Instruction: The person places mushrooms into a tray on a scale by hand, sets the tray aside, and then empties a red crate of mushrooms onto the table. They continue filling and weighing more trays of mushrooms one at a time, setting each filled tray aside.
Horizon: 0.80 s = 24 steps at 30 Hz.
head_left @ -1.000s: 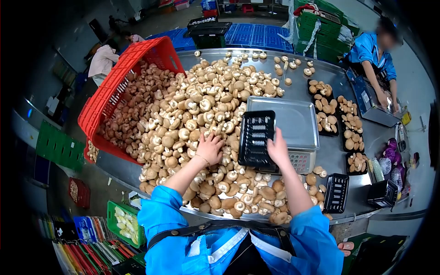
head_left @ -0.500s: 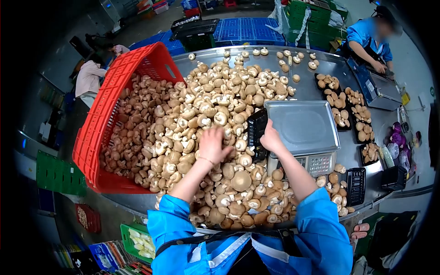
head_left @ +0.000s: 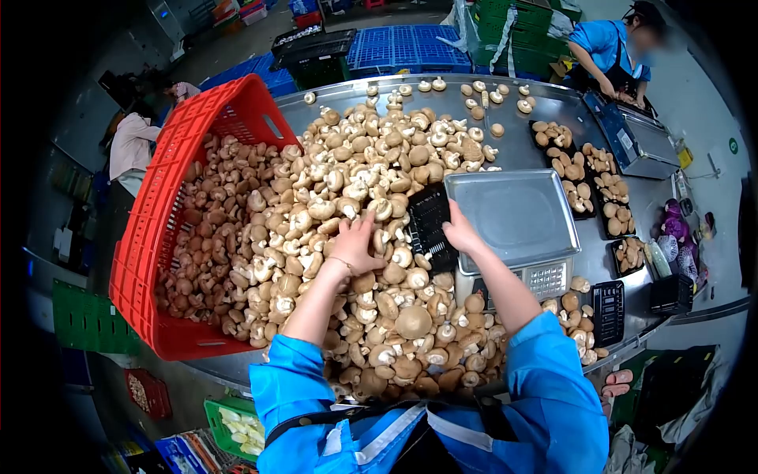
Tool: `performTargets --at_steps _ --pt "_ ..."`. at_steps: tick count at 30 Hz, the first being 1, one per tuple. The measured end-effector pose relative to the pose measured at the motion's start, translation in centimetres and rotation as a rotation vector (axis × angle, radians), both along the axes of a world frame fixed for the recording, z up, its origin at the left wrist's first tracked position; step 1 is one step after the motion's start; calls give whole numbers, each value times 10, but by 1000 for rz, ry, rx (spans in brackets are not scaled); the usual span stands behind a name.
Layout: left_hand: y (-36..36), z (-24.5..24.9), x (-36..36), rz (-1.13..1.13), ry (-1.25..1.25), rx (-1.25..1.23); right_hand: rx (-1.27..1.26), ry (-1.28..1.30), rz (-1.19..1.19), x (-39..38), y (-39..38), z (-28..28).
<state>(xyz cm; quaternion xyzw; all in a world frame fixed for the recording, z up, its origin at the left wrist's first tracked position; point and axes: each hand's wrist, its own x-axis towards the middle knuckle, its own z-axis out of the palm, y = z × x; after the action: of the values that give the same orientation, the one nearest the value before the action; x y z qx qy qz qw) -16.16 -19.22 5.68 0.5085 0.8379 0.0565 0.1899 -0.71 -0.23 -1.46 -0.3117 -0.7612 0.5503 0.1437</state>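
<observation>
A large heap of brown-capped mushrooms (head_left: 414, 322) spreads over the metal table and out of a tipped red crate (head_left: 150, 229). My left hand (head_left: 357, 246) lies on the heap, fingers and thumb apart, its fingertips touching mushrooms near the middle. With my right hand (head_left: 462, 229) I grip the right edge of a black plastic tray (head_left: 430, 225). This tray is tilted, its ribbed inside facing the heap, between the mushrooms and the steel pan of a weighing scale (head_left: 513, 217). No mushrooms show inside the tray.
Several black trays filled with mushrooms (head_left: 568, 166) stand right of the scale. An unfilled black tray (head_left: 608, 314) lies near the front right. Loose mushrooms (head_left: 496, 130) dot the far edge. A co-worker in blue (head_left: 604, 47) handles something beside a boxy machine (head_left: 632, 138).
The black tray has turned so more of its inside shows. My left hand has shifted slightly over the heap, fingers reaching farther among the mushrooms. The whole view has swung a little.
</observation>
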Motion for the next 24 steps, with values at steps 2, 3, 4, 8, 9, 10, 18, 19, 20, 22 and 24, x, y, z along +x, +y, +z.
performTargets --at_steps 2,3,4,8,9,10,18,19,20,22,24 --pt "3 2 -5 15 -33 -10 66 -67 65 -14 10 1" --pt "4 4 -3 22 -17 -6 122 -95 75 -17 13 -3" --pt "3 5 1 2 -13 -30 120 -96 79 -13 15 -7" --pt "-10 3 13 -81 22 -34 143 68 233 6 16 -15" --pt "-12 1 12 -84 16 -12 146 105 243 6 15 -14" --pt "-9 -5 11 -14 -22 42 45 116 157 -4 11 -18" --pt "34 -28 6 51 -228 223 -52 26 249 5 16 2" --pt "39 -23 10 64 -302 240 -111 52 284 8 16 4" --pt "45 -24 13 86 -342 271 -109 10 248 8 15 5" --pt "57 -24 24 107 -406 322 -108 -43 203 -6 8 10" --pt "66 -31 34 71 -343 350 -119 -87 124 -8 9 8"
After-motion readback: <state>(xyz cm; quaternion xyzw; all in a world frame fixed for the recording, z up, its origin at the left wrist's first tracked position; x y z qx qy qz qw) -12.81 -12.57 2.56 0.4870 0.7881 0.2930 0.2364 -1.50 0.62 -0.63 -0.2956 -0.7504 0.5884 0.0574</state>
